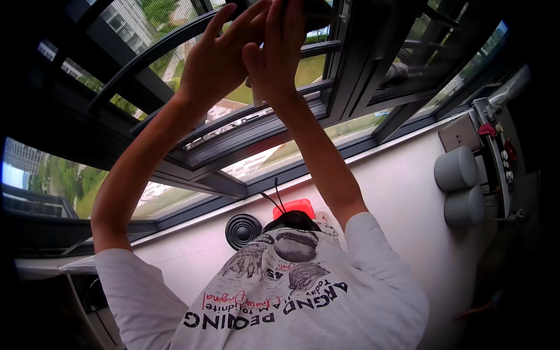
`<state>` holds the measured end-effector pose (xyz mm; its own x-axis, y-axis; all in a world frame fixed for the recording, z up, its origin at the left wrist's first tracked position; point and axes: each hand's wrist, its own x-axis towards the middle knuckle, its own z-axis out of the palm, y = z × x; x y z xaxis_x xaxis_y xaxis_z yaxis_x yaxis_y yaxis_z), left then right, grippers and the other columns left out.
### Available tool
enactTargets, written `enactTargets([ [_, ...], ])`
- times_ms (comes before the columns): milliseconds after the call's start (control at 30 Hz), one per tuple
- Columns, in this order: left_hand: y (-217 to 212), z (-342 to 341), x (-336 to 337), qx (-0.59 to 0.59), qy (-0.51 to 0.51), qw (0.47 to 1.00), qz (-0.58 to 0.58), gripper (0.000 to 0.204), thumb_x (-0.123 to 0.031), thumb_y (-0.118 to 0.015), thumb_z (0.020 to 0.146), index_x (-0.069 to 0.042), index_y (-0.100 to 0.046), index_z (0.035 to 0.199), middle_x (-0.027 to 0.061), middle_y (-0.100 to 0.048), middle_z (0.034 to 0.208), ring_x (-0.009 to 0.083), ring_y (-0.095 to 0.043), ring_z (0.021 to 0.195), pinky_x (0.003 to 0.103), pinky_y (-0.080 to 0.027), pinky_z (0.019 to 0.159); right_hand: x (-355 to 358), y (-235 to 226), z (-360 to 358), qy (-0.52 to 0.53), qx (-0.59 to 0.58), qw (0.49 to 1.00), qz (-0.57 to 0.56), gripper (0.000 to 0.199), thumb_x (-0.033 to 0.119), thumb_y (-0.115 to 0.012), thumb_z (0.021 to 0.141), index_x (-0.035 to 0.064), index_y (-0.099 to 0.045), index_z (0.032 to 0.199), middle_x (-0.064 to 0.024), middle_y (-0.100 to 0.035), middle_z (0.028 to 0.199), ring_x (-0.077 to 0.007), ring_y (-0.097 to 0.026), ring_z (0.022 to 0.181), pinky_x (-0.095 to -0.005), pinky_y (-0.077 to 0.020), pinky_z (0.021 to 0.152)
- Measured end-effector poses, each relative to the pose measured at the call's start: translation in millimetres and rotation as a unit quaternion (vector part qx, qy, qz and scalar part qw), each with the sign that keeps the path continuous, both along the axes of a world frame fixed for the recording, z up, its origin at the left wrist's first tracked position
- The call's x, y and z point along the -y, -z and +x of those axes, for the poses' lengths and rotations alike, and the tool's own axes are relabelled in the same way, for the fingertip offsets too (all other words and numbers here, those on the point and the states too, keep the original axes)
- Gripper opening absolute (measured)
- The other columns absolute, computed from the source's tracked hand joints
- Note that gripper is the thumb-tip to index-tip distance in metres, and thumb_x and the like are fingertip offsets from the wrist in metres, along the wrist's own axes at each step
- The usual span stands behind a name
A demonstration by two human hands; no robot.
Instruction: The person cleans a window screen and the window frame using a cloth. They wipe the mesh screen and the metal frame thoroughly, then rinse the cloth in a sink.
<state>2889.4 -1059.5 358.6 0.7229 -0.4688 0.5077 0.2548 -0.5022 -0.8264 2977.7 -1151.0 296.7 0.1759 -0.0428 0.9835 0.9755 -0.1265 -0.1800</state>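
Note:
Both my arms are raised in front of a dark-framed window. My left hand [219, 61] has its fingers stretched out, the little finger apart and the others reaching behind my right hand. Close against it is my right hand [277, 58], thumb pointing up and fingers bent upward together. A dark, rounded thing [318, 16] is at the right hand's fingers; its kind is too dark to make out. The fingertips of both hands run up to the picture's upper edge, so what lies between them is partly hidden.
Dark window rails [256, 125] cross behind my hands, with an open sash [373, 87] to the right. Below, a black ridged round object [243, 231] and a red basin [297, 205] are on the pale floor. Two grey round stools [456, 169] stand at right by a cluttered table [493, 157].

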Motion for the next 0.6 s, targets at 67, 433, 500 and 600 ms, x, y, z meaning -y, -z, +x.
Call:
enactTargets([
  [67, -17.6, -4.6, -20.5, -0.014, 0.074, 0.989, -0.131, 0.062, -0.042, -0.055, 0.098, -0.026, -0.038, 0.155, -0.0071, -0.027, 0.165, 0.0133, -0.024, 0.152, 0.050, -0.006, 0.126, 15.8, -52.2, 6.8, -0.006, 0.089, 0.995, -0.034, 0.066, 0.041, -0.031, 0.107, -0.0136, -0.043, 0.142, -0.0314, -0.033, 0.155, -0.0469, -0.036, 0.141, -0.0488, -0.0286, 0.116],
  [433, 45.5, 0.8, 46.6, 0.099, 0.359, 0.769, -0.520, 0.044, 0.002, -0.066, 0.088, -0.004, -0.063, 0.131, 0.0101, -0.066, 0.125, 0.0254, -0.063, 0.105, 0.035, -0.054, 0.085, 45.9, -9.3, 30.3, -0.247, 0.008, 0.969, -0.010, 0.080, 0.055, -0.039, 0.104, -0.0047, -0.024, 0.156, -0.0251, -0.040, 0.154, -0.0345, -0.052, 0.132, -0.0380, -0.0477, 0.101],
  [500, 56.2, 7.9, 66.9, 0.078, 0.437, 0.537, -0.717, 0.044, -0.019, -0.065, 0.094, -0.002, -0.056, 0.134, 0.0084, -0.063, 0.121, 0.0189, -0.063, 0.091, 0.032, -0.053, 0.071, 53.6, -8.7, 17.9, -0.278, -0.024, 0.960, -0.011, 0.089, 0.062, -0.038, 0.102, -0.0030, -0.016, 0.159, -0.0220, -0.031, 0.161, -0.0309, -0.040, 0.144, -0.0365, -0.0383, 0.112],
  [600, 39.9, -7.5, 90.0, -0.042, 0.465, 0.082, -0.880, 0.049, -0.033, -0.059, 0.101, -0.001, -0.051, 0.137, 0.0061, -0.059, 0.115, 0.0093, -0.059, 0.083, 0.025, -0.049, 0.062, 71.2, -23.7, -6.3, -0.364, 0.002, 0.931, 0.028, 0.088, 0.060, -0.039, 0.102, -0.0013, -0.012, 0.159, -0.0216, -0.026, 0.163, -0.0358, -0.033, 0.147, -0.0445, -0.0359, 0.116],
])
